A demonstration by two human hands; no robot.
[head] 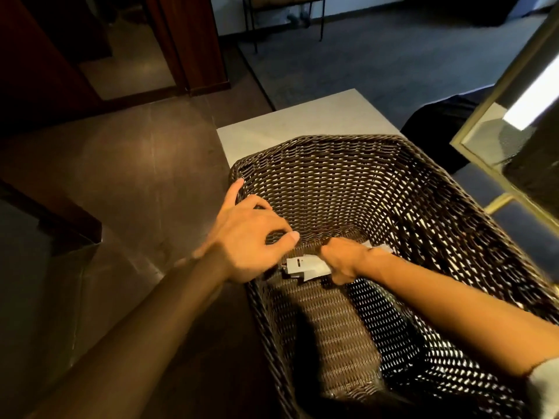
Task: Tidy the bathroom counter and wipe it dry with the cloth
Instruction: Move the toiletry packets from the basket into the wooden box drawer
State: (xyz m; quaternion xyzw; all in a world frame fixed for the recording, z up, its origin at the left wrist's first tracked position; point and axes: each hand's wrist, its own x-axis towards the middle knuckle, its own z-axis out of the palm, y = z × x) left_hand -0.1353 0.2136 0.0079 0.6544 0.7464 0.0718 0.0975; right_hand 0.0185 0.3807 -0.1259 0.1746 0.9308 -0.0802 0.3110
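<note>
A large dark wicker basket fills the middle of the head view, resting on a pale counter. My right hand reaches deep inside it and is closed around small white paper packets near the basket floor. My left hand hovers at the basket's left rim, fingers curled and apart, holding nothing; its thumb tip is close to the packets. No cloth is visible.
Dark tiled floor lies to the left, with dark wooden door frames behind. A gold-framed mirror or glass panel stands at the right. Grey carpet and a metal-legged chair are further back.
</note>
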